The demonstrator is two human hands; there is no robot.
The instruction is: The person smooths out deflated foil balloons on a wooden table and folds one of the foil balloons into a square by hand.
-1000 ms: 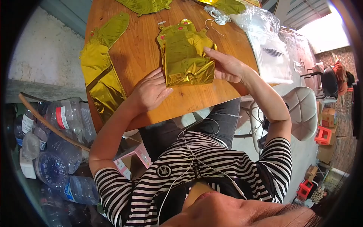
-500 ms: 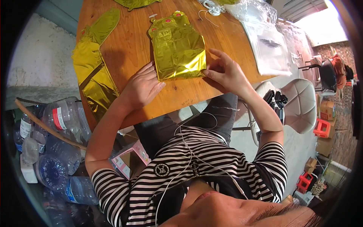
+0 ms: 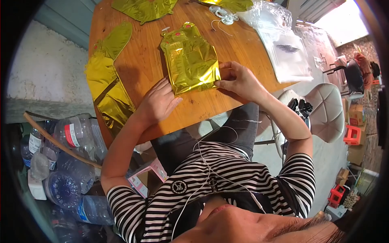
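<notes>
A folded gold foil balloon (image 3: 192, 60) with small red dots near its top lies flat on the wooden table in front of me. My left hand (image 3: 159, 102) rests by its lower left edge, fingers stretched out against the side and thumb near the bottom corner. At the lower right corner, my right hand (image 3: 240, 82) pinches the foil between thumb and curled fingers. Another gold foil balloon (image 3: 106, 79) lies long and partly creased along the table's left side. More gold foil (image 3: 148, 9) lies at the far edge.
A white cord bundle (image 3: 225, 16) sits at the far side of the wooden table (image 3: 142, 52). Clear plastic bags (image 3: 289, 52) are stacked at the right. Plastic bottles (image 3: 65, 188) crowd the floor at left; a pale chair (image 3: 324, 111) stands at right.
The fingers of my right hand have curled in from an outstretched pose onto the balloon's right edge. My left hand stays by its lower left corner. The whole view has shifted slightly.
</notes>
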